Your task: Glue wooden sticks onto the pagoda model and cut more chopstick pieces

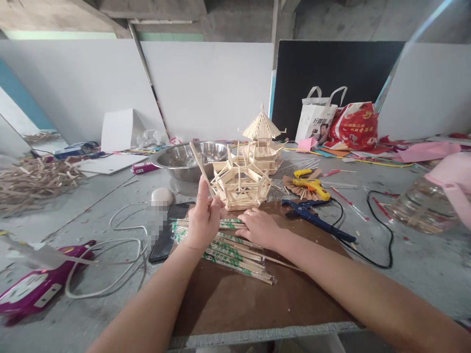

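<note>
My left hand [204, 220] is closed around light wooden chopsticks [200, 164] that point up and lean left. To the right, my right hand [260, 228] lies over several paper-wrapped chopsticks [235, 252] with green print, its fingers stretched out and touching them. These packs lie across a brown board [228, 309]. Just behind both hands stands an open frame of wooden sticks [243, 186], many-sided, with sticks jutting from its top. Farther back is a stick-built pavilion [262, 130] with a pointed roof, partly hidden by the frame.
A steel bowl [176, 162] stands behind at left. Blue cutters [316, 220] and a yellow glue gun [312, 186] lie at right, near a clear jar [423, 206]. A dark phone [171, 235], a white cable [125, 274] and a purple power strip [40, 284] are at left.
</note>
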Available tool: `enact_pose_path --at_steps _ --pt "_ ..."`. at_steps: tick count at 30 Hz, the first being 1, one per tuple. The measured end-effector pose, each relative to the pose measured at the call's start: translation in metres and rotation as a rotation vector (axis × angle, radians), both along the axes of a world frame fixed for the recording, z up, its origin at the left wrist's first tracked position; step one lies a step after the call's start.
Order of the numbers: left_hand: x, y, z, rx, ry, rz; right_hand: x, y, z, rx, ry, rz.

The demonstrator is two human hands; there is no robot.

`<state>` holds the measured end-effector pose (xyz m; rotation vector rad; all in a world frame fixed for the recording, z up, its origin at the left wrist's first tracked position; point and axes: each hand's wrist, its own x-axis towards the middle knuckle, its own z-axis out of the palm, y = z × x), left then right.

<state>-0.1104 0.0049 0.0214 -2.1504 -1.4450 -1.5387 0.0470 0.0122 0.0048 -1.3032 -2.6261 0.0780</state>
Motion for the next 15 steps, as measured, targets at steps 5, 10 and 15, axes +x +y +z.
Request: enact_pose_path --at_steps 5,10,15 --pt "-0.004 0.003 0.000 0.006 -0.026 -0.010 -0.002 -0.006 0.005 0.003 -0.037 0.045" --pt "-0.006 0.005 0.000 -0.006 -0.047 0.007 0.007 -0.010 0.022 -0.086 0.022 -0.017" --pt "-0.005 0.004 -0.001 0.000 -0.034 0.005 0.004 -0.026 0.025 -0.150 -0.070 0.088"
